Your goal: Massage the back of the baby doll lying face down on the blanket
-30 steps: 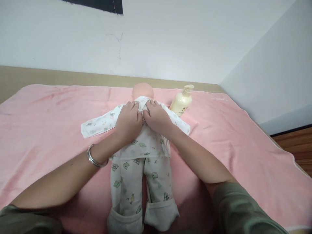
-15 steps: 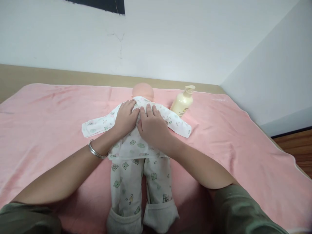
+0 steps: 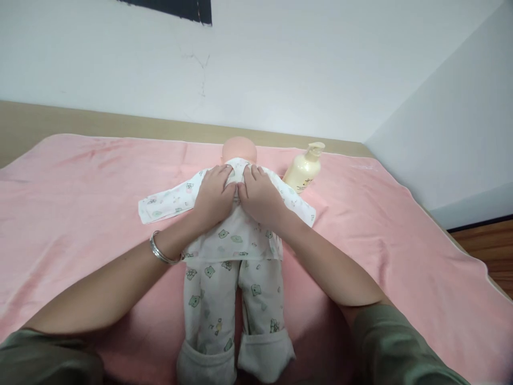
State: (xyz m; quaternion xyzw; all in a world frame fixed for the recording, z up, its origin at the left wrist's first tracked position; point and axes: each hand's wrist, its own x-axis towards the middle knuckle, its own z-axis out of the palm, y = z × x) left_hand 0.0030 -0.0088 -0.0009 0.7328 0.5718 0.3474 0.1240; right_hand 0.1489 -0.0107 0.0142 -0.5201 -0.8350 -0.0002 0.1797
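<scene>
A baby doll (image 3: 236, 240) lies face down, its bald head pointing away from me. It wears a white top and white trousers (image 3: 212, 310) printed with small green animals, the trouser cuffs turned up. Flat on the left side of its upper back rests my left hand (image 3: 215, 195), fingers stretched toward the shoulder. My right hand (image 3: 262, 197) lies open on the right side of the upper back, its thumb close to the left thumb. Neither hand grips anything. The doll's arms spread out sideways in long sleeves, and its face is hidden.
Under the doll spreads a pink blanket (image 3: 96, 224) on a wooden surface (image 3: 100, 118). A cream pump bottle (image 3: 303, 170) stands beside the doll's right sleeve, leaning slightly. A white wall (image 3: 280, 69) rises behind, with another wall at the right.
My right hand has moved slightly up the doll's back and now lies level with the left, its fingers closer together. The left hand stays flat on the back. The view has shifted a little.
</scene>
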